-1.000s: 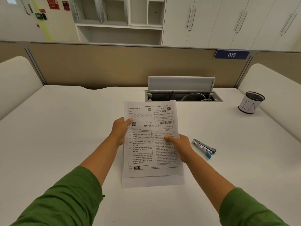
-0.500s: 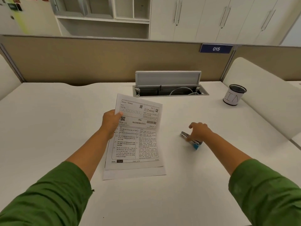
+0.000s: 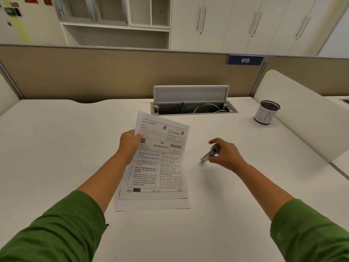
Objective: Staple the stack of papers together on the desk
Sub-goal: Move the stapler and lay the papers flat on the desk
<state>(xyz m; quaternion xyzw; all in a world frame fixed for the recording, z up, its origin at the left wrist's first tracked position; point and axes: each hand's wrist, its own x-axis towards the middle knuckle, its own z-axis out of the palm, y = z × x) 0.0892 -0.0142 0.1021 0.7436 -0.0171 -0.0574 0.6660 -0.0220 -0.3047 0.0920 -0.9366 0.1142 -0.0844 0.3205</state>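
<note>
A stack of printed papers (image 3: 160, 167), headed MATHEMATICS, is in the middle of the white desk (image 3: 56, 148). My left hand (image 3: 130, 144) grips its upper left edge and holds that end raised and tilted; a lower sheet juts out at the bottom. To the right of the stack, my right hand (image 3: 224, 154) is shut on a small silver stapler (image 3: 207, 155) with blue ends, lifted just off the desk with its metal nose pointing down-left toward the papers.
An open cable hatch (image 3: 192, 108) with a raised grey lid sits in the desk behind the papers. A mesh pen cup (image 3: 266, 112) wrapped in white paper stands at the far right. Beige partitions bound the desk at the back and sides.
My right hand let go of the papers, reached right to the stapler lying on the desk, and has picked it up. My left hand keeps the stack, now tilted more to the right.
</note>
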